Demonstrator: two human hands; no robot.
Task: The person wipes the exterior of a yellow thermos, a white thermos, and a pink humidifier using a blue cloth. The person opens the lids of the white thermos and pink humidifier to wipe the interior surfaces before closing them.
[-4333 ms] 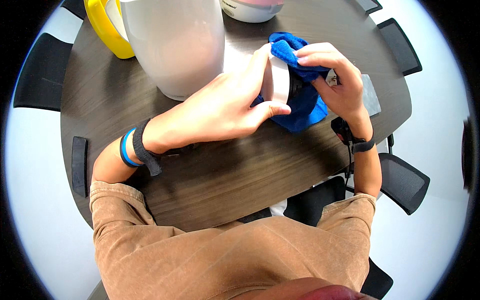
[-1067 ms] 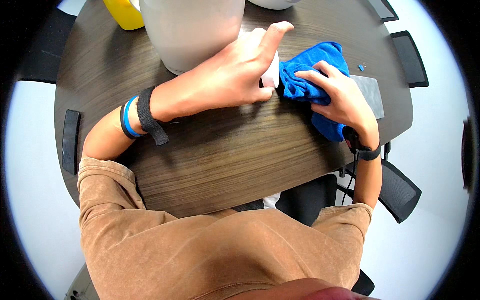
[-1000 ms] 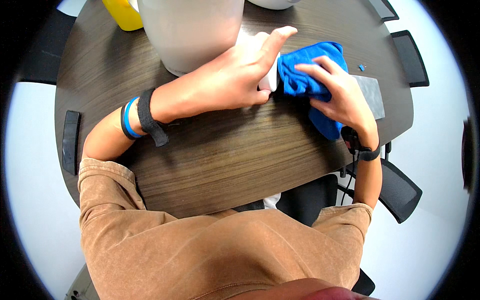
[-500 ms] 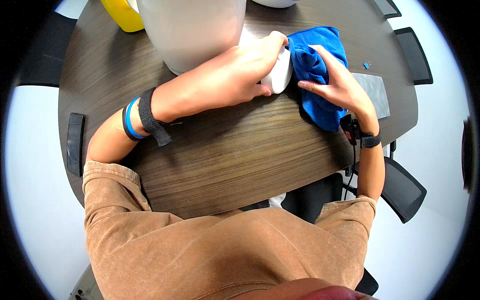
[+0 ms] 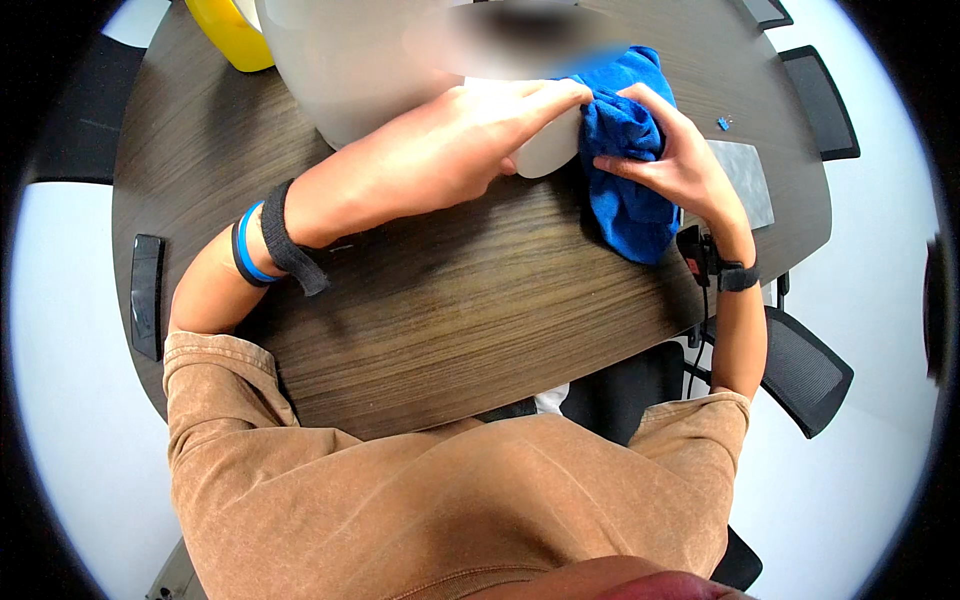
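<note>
Fluffy blue cloth – matt wood-grain table (smooth white cup).

we take this for an office meeting room: a long dark wood-grain table fills the middle, ringed by black mesh swivel chairs at four, one and nine o'clock, over a pale plain floor.
</note>
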